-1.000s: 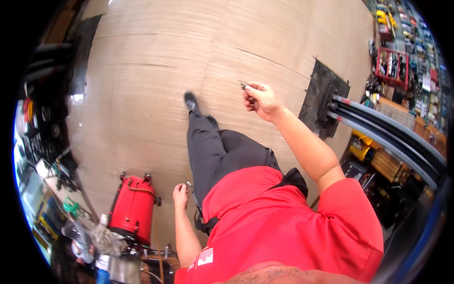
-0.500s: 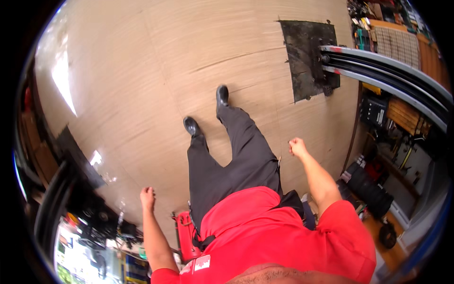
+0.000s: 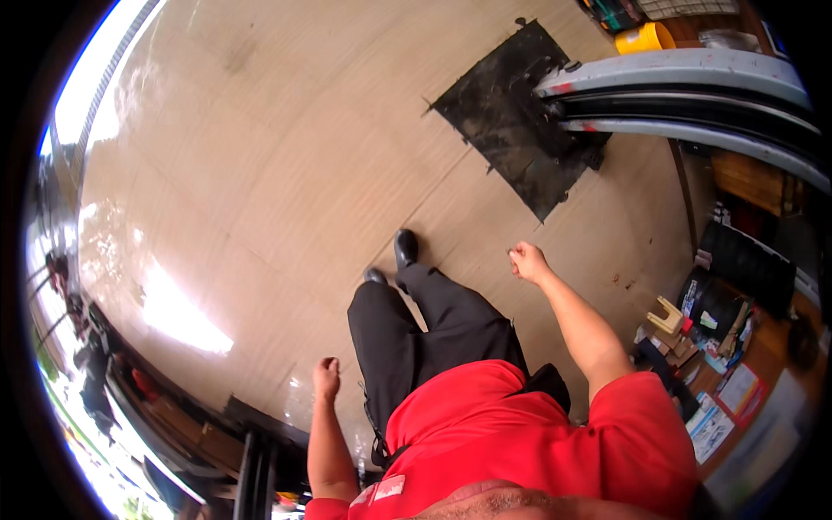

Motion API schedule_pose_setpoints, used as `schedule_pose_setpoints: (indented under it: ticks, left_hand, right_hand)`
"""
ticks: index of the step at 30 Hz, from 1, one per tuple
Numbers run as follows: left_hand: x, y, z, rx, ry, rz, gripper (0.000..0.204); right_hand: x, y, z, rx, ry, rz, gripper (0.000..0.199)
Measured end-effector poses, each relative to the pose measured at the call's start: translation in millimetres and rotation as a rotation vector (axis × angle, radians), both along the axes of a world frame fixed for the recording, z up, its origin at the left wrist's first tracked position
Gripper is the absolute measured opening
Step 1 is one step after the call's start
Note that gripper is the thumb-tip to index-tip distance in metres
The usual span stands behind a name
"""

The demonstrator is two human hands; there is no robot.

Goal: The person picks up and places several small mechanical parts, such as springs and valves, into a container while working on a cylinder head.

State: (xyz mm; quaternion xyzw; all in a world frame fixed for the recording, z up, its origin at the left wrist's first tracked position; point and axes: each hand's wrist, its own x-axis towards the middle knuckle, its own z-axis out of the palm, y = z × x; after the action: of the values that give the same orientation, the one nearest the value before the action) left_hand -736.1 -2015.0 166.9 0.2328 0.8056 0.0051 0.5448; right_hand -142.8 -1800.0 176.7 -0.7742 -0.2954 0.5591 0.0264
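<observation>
While you walked past the black floor mat (image 3: 520,130), your right hand (image 3: 526,260) and left hand (image 3: 326,378) were loosely fisted; the right possibly pinched something small, light and easily dropped.

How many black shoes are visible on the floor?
2: one shoe stepping forward on the tan floor, the other shoe just behind, to its left, partly hidden by the trouser leg.

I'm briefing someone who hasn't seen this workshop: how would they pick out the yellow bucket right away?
Start at the long grey metal rail that curves across the upper right, with the black mat at its near end. The yellow bucket stands just beyond the rail, near the top edge. It is the only round, bright yellow container there, unlike the dark items around it.
</observation>
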Motion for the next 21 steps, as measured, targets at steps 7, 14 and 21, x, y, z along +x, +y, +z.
schedule_pose_setpoints:
  ticks: [7, 14, 21]
  left_hand:
    - [32.9, 217.7, 3.2, -0.165, -0.023, -0.281, 0.036]
    - [-59.2, 557.8, -1.9, 0.01, 0.208, -0.378, 0.035]
    - [98.5, 947.0, 95.2, -0.107, -0.162, -0.418, 0.022]
  right_hand:
    - [-5.6, 222.6, 11.9, 0.168, 0.048, -0.131, 0.015]
    - [-26.8, 410.7, 7.0, 0.305, -0.091, -0.089, 0.019]
    - [1.7, 609.4, 27.7, 0.475, -0.097, -0.178, 0.016]
